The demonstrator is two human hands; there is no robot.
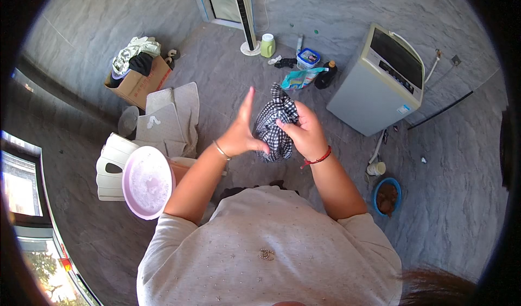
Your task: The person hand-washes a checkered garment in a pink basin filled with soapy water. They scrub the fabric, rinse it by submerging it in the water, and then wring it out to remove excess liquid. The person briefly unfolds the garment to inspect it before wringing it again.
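Note:
Bunched up in front of me is a black-and-white checked cloth point(273, 122). My right hand point(306, 129) grips it from the right side, thumb across its front. My left hand point(243, 131) is spread beside the cloth's left edge, fingers pointing away and thumb stretched toward its lower part. Whether that thumb touches the fabric I cannot tell. Left of my left forearm, a pink basin point(127, 179) of sudsy water rests over a white plastic stool or chair point(110, 184), partly hidden by the basin.
At right stands a top-loading washing machine point(362, 90); a blue basin point(375, 200) with brown contents sits nearer me. A cardboard box point(152, 82) of clothes and beige mats point(160, 118) lie left. By the wall are a green jug point(268, 47), a teal packet point(299, 78) and a dark bottle point(325, 77).

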